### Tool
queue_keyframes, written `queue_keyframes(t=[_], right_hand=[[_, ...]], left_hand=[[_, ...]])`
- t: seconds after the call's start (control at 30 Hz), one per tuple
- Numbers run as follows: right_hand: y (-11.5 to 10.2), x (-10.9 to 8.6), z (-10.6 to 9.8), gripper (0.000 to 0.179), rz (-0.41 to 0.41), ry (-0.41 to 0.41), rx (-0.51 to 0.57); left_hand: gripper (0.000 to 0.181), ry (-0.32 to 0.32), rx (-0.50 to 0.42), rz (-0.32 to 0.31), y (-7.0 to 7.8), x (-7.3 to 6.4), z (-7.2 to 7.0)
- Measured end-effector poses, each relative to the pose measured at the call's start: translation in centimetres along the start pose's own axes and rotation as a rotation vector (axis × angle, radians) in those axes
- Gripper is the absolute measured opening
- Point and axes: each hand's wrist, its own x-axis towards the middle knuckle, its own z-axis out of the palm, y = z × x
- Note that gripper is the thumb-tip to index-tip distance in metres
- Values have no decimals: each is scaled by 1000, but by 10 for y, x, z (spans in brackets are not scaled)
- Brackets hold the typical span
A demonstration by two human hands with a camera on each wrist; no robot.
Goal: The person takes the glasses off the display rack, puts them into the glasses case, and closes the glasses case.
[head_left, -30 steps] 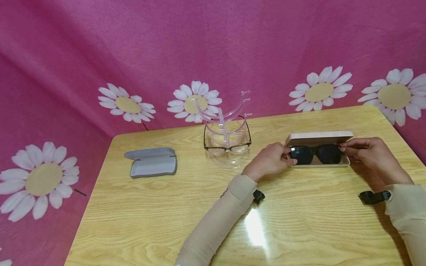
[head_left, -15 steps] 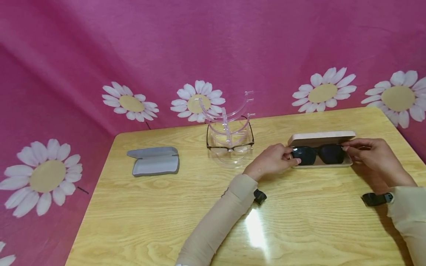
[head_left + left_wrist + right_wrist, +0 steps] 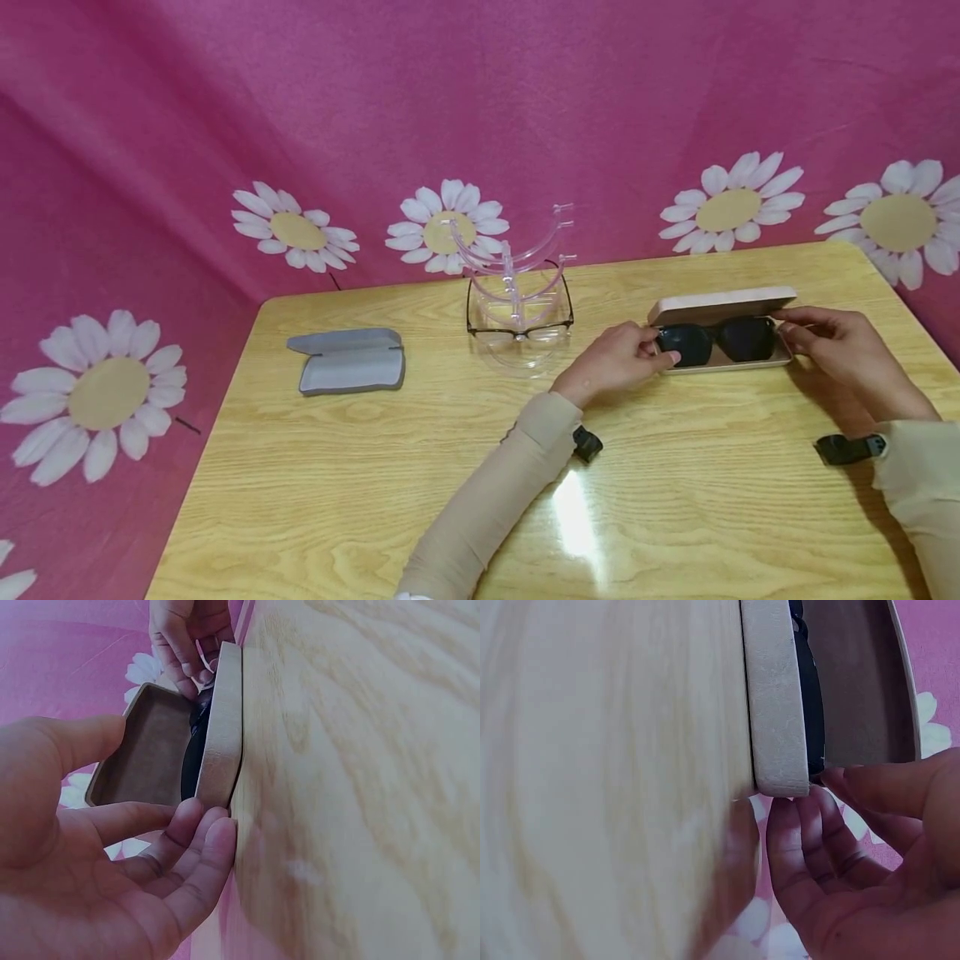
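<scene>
Sunglasses (image 3: 686, 346) are located in an open beige case (image 3: 727, 300) with a brown interior, lenses facing the person. The case sits on the wood-grain tabletop (image 3: 337, 500), toward its rear right corner, lid raised on the rear-edge side.

Right hand (image 3: 847, 354): thumb and forefinger pinch the right end of the sunglasses; other fingers are bent against the end of the case.

Left hand (image 3: 615, 357): bent fingers touch the left end of the case, thumb extended apart from them. Whether they grip the sunglasses or merely touch them cannot be told.

Both arms wear beige sleeves (image 3: 487, 500).

Near the middle of the rear edge stands a clear display stand (image 3: 512, 287), with dark-framed spectacles (image 3: 520, 336) at its lower part. A grey case (image 3: 352, 373) lies open toward the left edge. Pink cloth (image 3: 375, 100) printed with white daisies hangs behind the rear edge.
</scene>
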Motion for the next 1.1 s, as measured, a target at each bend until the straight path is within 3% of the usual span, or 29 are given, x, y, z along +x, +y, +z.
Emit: queue_keyframes(t=[0.13, 0.43, 0.63, 0.8, 1.1], right_hand=[[-1, 0, -2, 46, 14, 29, 47], [-6, -5, -1, 31, -32, 134, 173], [-20, -10, -1, 25, -93, 224, 214], [-35, -13, 4, 15, -173, 231, 275], [-61, -22, 16, 22, -246, 238, 188]], left_hand=[[27, 4, 20, -3, 0, 1, -1], [33, 102, 32, -18, -5, -10, -12], [40, 158, 23, -20, -4, -28, -20], [40, 171, 0, 4, -7, -49, -28], [37, 234, -58, 39, -20, -88, -54]])
